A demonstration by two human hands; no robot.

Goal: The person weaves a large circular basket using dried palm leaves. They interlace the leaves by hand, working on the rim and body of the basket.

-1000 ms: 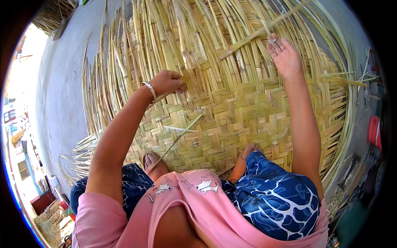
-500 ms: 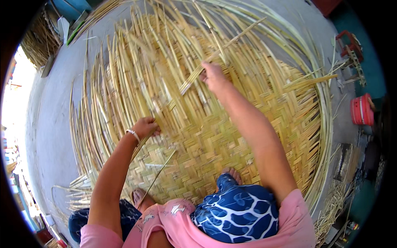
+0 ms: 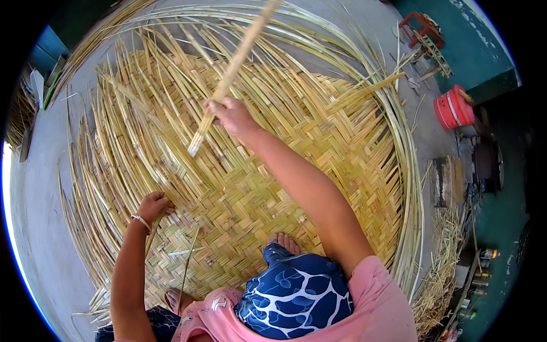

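Observation:
A large half-woven mat [image 3: 268, 194] of split bamboo or cane strips spreads beneath me, woven tight near my feet. Farther out, its loose strips [image 3: 142, 108] fan away side by side. My right hand [image 3: 232, 118] grips a long flat strip [image 3: 242, 54] that slants up over the loose ends, its blunt end pointing down toward the weave. Lower left, my left hand [image 3: 156, 207], with a white band at the wrist, is closed around a thin strip at the weave's edge; its fingertips are partly hidden.
Long pale strips [image 3: 407, 188] curve along the mat's right side. Beyond them stand a red bucket [image 3: 454, 108], a red stool [image 3: 421, 31] and a wooden block [image 3: 447, 182]. Straw scraps [image 3: 436, 256] lie at the lower right. One foot [image 3: 285, 243] rests on the weave.
The view has shifted, so the scene sits more to the left. My right hand has swung its strip steeper and higher off the mat. My left hand stays low at the weave's edge.

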